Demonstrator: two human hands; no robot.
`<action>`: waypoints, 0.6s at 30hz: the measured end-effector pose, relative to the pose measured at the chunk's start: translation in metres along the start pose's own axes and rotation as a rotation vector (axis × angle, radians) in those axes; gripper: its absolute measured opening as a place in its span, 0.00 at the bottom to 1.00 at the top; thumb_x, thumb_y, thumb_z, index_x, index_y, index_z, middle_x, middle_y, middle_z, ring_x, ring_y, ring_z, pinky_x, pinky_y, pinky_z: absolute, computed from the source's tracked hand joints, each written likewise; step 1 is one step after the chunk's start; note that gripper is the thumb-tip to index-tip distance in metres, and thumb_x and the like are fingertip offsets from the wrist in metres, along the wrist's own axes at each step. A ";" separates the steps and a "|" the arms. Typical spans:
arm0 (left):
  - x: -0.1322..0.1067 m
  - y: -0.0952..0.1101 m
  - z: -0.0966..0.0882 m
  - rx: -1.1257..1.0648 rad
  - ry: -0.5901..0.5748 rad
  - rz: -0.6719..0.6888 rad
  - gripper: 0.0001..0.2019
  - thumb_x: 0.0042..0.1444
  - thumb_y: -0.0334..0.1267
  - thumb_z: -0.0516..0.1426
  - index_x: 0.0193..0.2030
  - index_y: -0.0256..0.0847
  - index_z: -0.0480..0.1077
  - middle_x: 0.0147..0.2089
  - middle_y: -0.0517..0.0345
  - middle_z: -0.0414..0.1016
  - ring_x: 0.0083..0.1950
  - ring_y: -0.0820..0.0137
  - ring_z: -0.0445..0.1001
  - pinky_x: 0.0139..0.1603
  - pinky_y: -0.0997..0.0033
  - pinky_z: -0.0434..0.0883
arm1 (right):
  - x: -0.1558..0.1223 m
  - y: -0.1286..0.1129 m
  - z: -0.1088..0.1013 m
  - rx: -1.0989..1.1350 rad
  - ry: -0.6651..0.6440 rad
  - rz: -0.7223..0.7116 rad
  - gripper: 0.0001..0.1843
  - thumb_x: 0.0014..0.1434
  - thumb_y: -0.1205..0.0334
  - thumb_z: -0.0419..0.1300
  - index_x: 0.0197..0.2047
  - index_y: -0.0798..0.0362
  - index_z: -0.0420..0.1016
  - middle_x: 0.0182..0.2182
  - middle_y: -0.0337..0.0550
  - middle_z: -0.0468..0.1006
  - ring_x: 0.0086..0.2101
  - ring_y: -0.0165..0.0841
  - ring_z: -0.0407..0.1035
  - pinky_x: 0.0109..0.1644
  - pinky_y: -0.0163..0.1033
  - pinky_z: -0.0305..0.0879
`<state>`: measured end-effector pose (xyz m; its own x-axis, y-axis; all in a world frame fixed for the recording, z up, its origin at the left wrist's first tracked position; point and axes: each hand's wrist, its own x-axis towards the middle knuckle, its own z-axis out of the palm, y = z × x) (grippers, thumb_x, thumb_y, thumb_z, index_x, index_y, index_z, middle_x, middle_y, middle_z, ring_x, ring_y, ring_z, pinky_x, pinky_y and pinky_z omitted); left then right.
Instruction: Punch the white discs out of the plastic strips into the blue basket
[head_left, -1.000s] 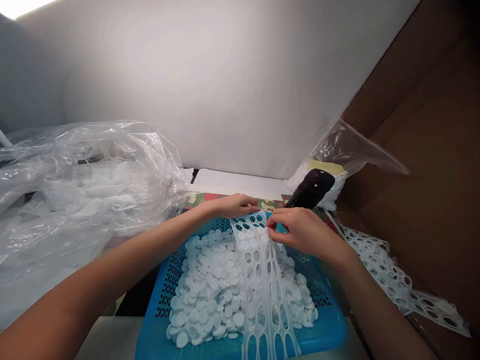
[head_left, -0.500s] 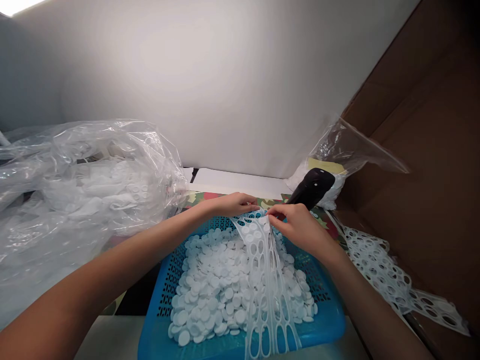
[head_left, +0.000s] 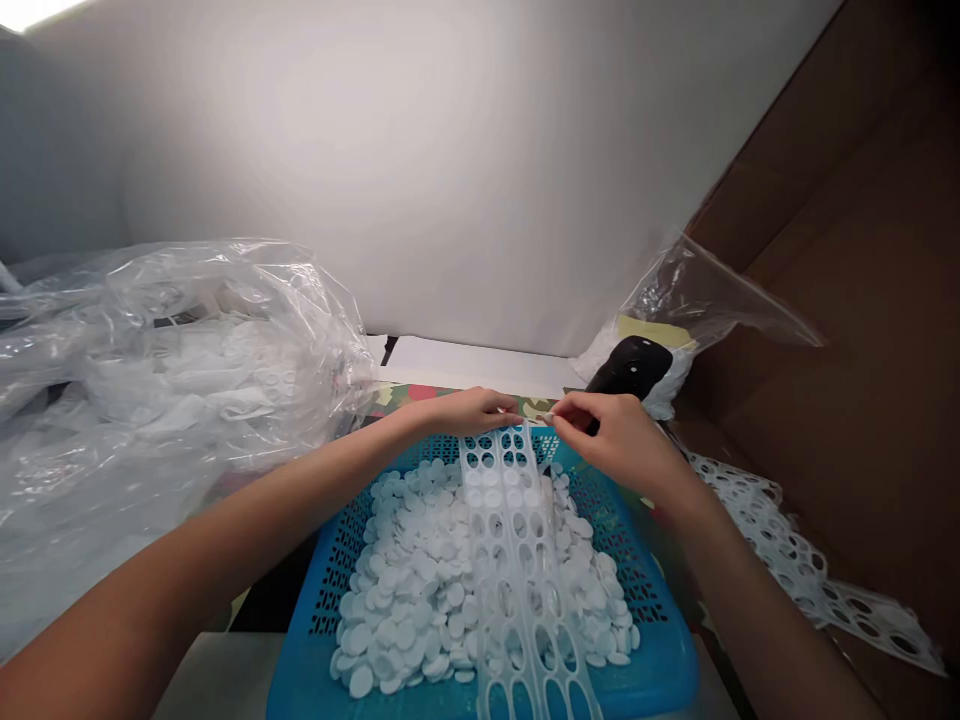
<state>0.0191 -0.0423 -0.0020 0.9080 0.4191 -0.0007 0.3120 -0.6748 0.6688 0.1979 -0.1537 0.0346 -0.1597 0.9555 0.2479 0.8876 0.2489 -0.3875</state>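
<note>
"Your left hand (head_left: 480, 410) has its grip pinched closed on the sheet (head_left: 504, 520), up top. Where's the rest?"

"Down over the discs (head_left: 409, 600) in your basket (head_left: 300, 640). Your right hand (head_left: 611, 435) pinches a small white bit (head_left: 548, 417), just beside the sheet."

"You'd best hold the sheet tight and pull softly, or it may rip."

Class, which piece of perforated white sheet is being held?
The piece stretched over the blue basket, its far end pinched in the left hand; the perforated sheeting at far right lies unheld.
</note>
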 end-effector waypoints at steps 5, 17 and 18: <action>0.000 0.001 -0.001 0.005 -0.008 -0.023 0.15 0.55 0.48 0.44 0.27 0.39 0.59 0.24 0.61 0.60 0.25 0.76 0.56 0.24 0.73 0.53 | -0.011 -0.006 -0.015 -0.037 -0.371 -0.072 0.09 0.53 0.60 0.53 0.33 0.52 0.72 0.25 0.41 0.73 0.22 0.29 0.65 0.22 0.31 0.54; -0.001 0.004 0.000 0.014 0.015 -0.049 0.15 0.55 0.47 0.45 0.28 0.39 0.61 0.25 0.61 0.61 0.26 0.76 0.57 0.24 0.74 0.54 | -0.014 -0.032 0.016 -0.228 -0.275 -0.404 0.09 0.57 0.65 0.50 0.35 0.52 0.72 0.32 0.40 0.71 0.30 0.28 0.65 0.30 0.33 0.56; -0.002 0.005 0.000 0.011 0.016 -0.046 0.15 0.55 0.47 0.45 0.28 0.39 0.61 0.25 0.61 0.61 0.26 0.76 0.57 0.24 0.74 0.54 | -0.013 -0.031 0.020 -0.249 -0.275 -0.416 0.09 0.57 0.65 0.50 0.33 0.53 0.72 0.31 0.40 0.71 0.30 0.28 0.65 0.30 0.33 0.56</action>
<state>0.0190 -0.0459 0.0013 0.8877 0.4600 -0.0193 0.3569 -0.6611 0.6600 0.1639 -0.1709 0.0253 -0.5954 0.7993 0.0814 0.7958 0.6006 -0.0772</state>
